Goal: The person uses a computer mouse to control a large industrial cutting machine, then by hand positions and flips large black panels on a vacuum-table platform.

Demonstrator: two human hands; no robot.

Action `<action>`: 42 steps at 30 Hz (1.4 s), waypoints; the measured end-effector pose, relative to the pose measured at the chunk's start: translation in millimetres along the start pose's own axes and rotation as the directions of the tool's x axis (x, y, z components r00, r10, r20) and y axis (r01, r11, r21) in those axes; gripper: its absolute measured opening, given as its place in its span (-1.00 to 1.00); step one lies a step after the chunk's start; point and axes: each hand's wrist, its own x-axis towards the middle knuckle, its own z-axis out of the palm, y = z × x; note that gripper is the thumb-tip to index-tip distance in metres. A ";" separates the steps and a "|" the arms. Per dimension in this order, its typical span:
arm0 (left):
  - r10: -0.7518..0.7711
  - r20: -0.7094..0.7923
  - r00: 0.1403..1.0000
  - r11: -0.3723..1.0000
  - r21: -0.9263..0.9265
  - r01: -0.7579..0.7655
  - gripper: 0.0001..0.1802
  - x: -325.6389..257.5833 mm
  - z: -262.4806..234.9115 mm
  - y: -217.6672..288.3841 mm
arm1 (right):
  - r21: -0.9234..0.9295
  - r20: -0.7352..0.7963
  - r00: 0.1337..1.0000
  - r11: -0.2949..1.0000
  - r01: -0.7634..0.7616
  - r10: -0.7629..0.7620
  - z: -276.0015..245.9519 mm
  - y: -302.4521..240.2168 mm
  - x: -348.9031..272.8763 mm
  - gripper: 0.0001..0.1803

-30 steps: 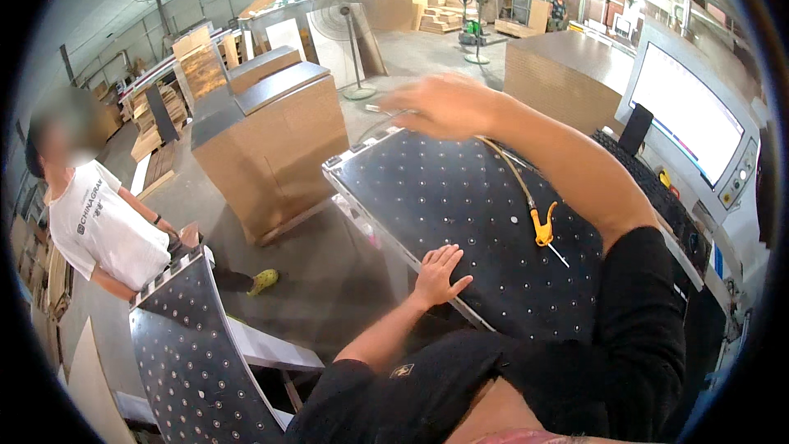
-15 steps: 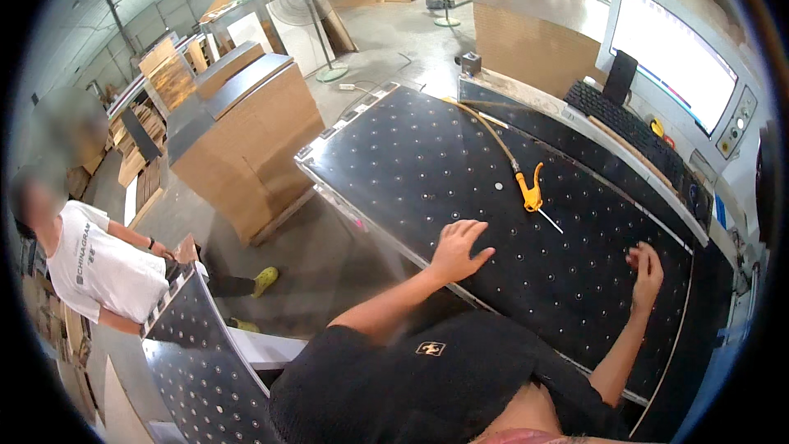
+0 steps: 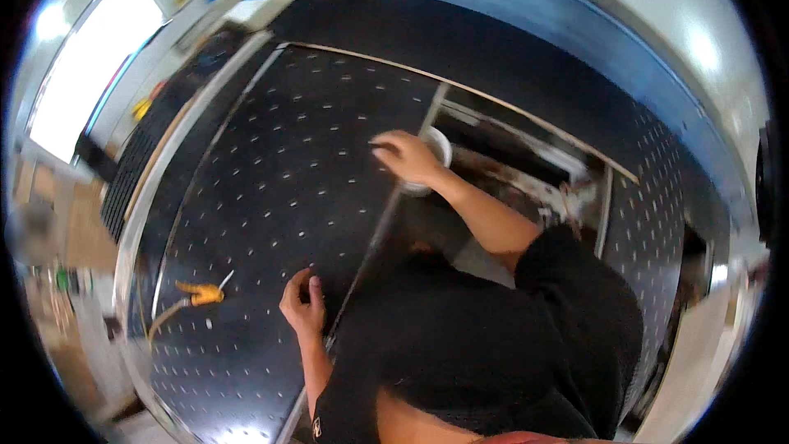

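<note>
My right hand [image 3: 407, 157] is over the inner edge of the black worktable [image 3: 271, 164], its fingers curled toward the thumb. A small dark spot shows at its fingertips; I cannot make out what it is. Partly hidden behind that hand, a white round container [image 3: 440, 146] stands in the gap beside the tabletop. My left hand [image 3: 303, 304] is held low by the table's near edge, loosely bent and holding nothing, its thumb apart from the fingers. A yellow air blow gun [image 3: 204, 293] with a thin metal nozzle lies on the tabletop, touched by neither hand.
A keyboard [image 3: 146, 166] and a lit screen [image 3: 99, 66] stand at the left, behind a pale ledge [image 3: 168, 148]. A thin wooden strip [image 3: 370, 62] edges the far side. Cluttered machine parts [image 3: 567, 197] show in the gap, with another studded panel [image 3: 645, 238] to the right.
My view has swung far to the right, so the screen and blow gun now appear at the left. My right hand has come to the gap by the white container; my left hand's fingers have drawn in.
</note>
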 end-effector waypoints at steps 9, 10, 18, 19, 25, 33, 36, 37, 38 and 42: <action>0.077 0.290 0.954 0.997 -0.021 -0.074 -0.70 42.8 29.7 29.8 | -0.276 -0.163 0.973 0.955 0.111 -0.160 24.2 21.5 16.4 -0.51; 0.070 0.310 0.948 0.998 -0.017 -0.068 -0.69 48.0 31.1 28.9 | -0.323 -0.173 0.969 0.940 0.111 -0.174 26.4 17.8 18.3 -0.51; 0.106 0.314 0.943 0.991 0.046 -0.127 -0.67 54.1 45.5 15.9 | -0.357 -0.156 0.972 0.928 0.109 -0.174 13.3 19.5 25.2 -0.55; 0.116 0.307 0.945 0.990 0.039 -0.134 -0.67 56.5 47.5 19.1 | -0.348 -0.151 0.974 0.931 0.106 -0.168 14.4 21.6 26.7 -0.55; 0.161 0.261 0.952 0.978 0.084 -0.189 -0.71 53.0 51.1 11.7 | -0.389 -0.157 0.971 0.915 0.106 -0.180 13.4 16.5 28.9 -0.59; -0.009 0.325 0.946 1.000 0.013 0.005 -0.60 52.9 33.4 26.7 | -0.317 -0.151 0.977 0.944 0.094 -0.149 14.5 9.4 30.6 -0.66; 0.092 0.224 0.970 0.990 0.085 -0.113 -0.56 64.6 11.1 11.7 | -0.361 -0.157 0.960 0.918 0.163 -0.232 14.6 15.2 31.0 -0.70; 0.144 0.185 0.972 0.975 0.141 -0.171 -0.54 69.0 2.3 3.4 | -0.348 -0.154 0.964 0.925 0.154 -0.218 13.5 13.9 28.9 -0.70; 0.138 0.155 0.978 0.968 0.187 -0.166 -0.48 77.5 -12.1 -8.1 | -0.318 -0.152 0.967 0.937 0.148 -0.204 14.1 12.0 30.4 -0.72; 0.205 0.108 0.973 0.823 0.519 -0.231 -0.12 105.0 -90.0 -24.5 | -0.342 -0.163 0.955 0.922 0.183 -0.250 17.8 20.5 33.2 -0.74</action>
